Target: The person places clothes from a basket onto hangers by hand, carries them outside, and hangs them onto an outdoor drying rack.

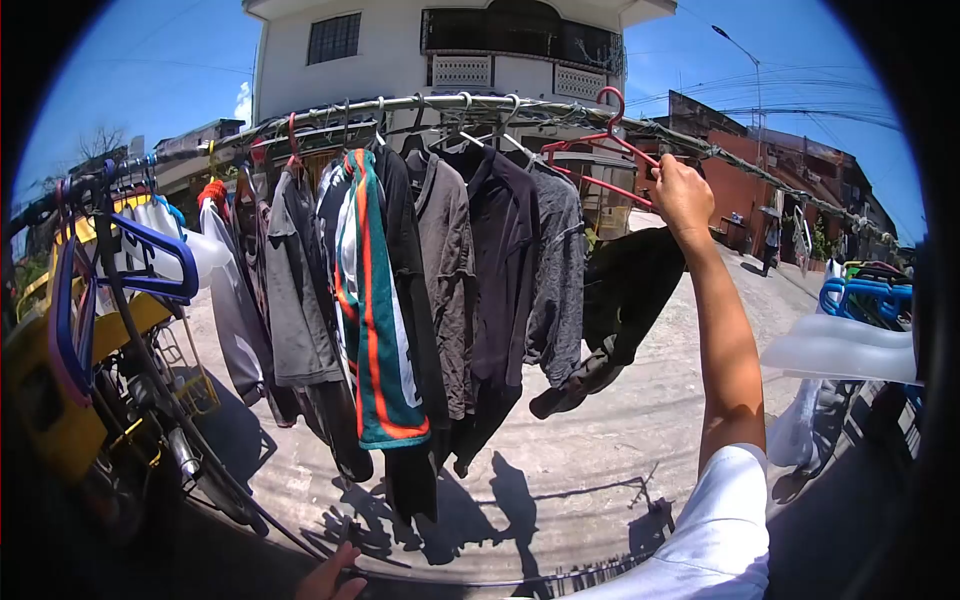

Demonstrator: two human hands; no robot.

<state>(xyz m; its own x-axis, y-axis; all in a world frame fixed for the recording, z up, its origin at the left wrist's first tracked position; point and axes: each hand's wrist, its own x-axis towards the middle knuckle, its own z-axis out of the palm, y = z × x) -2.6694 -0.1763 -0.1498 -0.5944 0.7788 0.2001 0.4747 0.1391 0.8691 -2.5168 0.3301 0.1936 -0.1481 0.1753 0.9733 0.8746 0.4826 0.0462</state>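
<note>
At upper right, my right hand (684, 196) is closed around the right end of a red clothes hanger (605, 187). The hanger's hook overlaps the horizontal pole (560, 108); I cannot tell whether it rests on it. A dark garment (630, 290) hangs slanting below the hanger, near my right wrist, and how it is attached is hidden. To its left hang a dark grey shirt (556, 265), a dark purple-grey shirt (500, 260) and a green, white and orange jersey (378, 330). Low in the view, my left hand (332, 577) shows only partly, fingers apart, holding nothing visible.
Blue hangers (150, 255) hang at the left beside a yellow vehicle (50, 380). More blue hangers (865, 300) and translucent white plastic (845, 345) are at the right. A person (771, 243) is on the street behind. A white building (400, 80) stands beyond the pole.
</note>
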